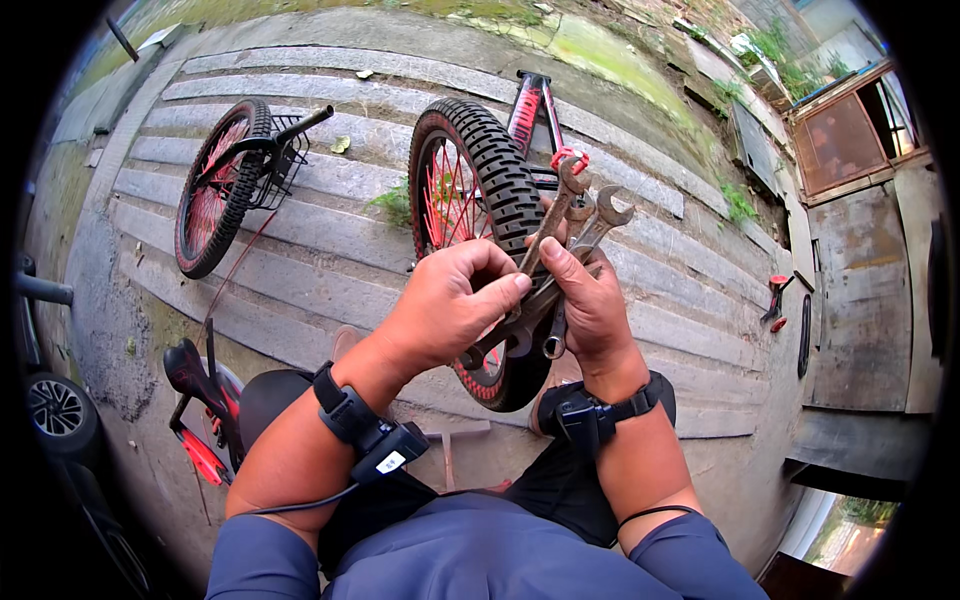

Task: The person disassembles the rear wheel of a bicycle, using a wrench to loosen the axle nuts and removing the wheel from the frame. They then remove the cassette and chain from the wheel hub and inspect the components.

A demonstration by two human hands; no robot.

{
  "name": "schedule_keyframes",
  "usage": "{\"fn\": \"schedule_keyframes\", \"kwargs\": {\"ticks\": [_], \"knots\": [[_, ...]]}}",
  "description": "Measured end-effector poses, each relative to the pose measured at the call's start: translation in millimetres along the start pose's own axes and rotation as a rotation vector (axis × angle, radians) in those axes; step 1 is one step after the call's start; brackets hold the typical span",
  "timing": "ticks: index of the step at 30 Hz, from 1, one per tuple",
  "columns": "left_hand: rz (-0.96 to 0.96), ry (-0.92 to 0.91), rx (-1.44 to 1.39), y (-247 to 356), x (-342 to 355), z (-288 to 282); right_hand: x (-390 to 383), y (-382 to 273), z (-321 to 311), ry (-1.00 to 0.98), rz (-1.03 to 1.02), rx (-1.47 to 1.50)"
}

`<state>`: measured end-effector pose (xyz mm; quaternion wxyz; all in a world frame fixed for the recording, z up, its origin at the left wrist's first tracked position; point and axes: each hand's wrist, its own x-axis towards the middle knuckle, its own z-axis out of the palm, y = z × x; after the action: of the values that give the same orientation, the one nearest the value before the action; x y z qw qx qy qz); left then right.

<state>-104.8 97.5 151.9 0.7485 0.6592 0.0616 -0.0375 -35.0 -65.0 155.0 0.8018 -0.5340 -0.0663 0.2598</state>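
In front of me, my right hand (pixel 597 318) is closed around a bunch of several worn metal wrenches (pixel 608 213). Their open jaws fan out above the fingers, and one ring end (pixel 553 347) hangs below the thumb side. My left hand (pixel 450 305) pinches one rusty brown wrench (pixel 538 240) of the bunch between thumb and fingers; its lower part is partly covered by the hand. Directly behind the wrenches stands a bicycle wheel with a knobby black tyre (pixel 490 145) and red spokes, joined to a black and red frame (pixel 525 115).
A detached front wheel (pixel 225 190) with fork and basket lies at the left on the stone slabs (pixel 270 255). By my left knee is a black saddle (pixel 190 370) with red parts. A small red and black part (pixel 776 300) lies at right, near wooden boards (pixel 865 300).
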Motion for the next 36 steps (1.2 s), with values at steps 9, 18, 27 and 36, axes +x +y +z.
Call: {"fn": "schedule_keyframes", "kwargs": {"ticks": [9,18,27,36], "knots": [[-0.055,-0.02,-0.19,0.3,-3.7,-9.1,0.8,-2.7,2.6,-0.05,0.034,0.036],[0.117,0.092,0.161,5.9,-11.1,-4.8,7.0,11.0,-9.0,-0.023,-0.02,-0.029],[-0.002,0.109,-0.071,6.5,-12.5,-8.6,5.3,6.1,-4.2,-0.06,-0.092,-0.143],[0.039,0.07,-0.148,-0.2,-12.0,-12.3,5.3,1.7,-1.5,-0.076,-0.034,-0.102]]}}
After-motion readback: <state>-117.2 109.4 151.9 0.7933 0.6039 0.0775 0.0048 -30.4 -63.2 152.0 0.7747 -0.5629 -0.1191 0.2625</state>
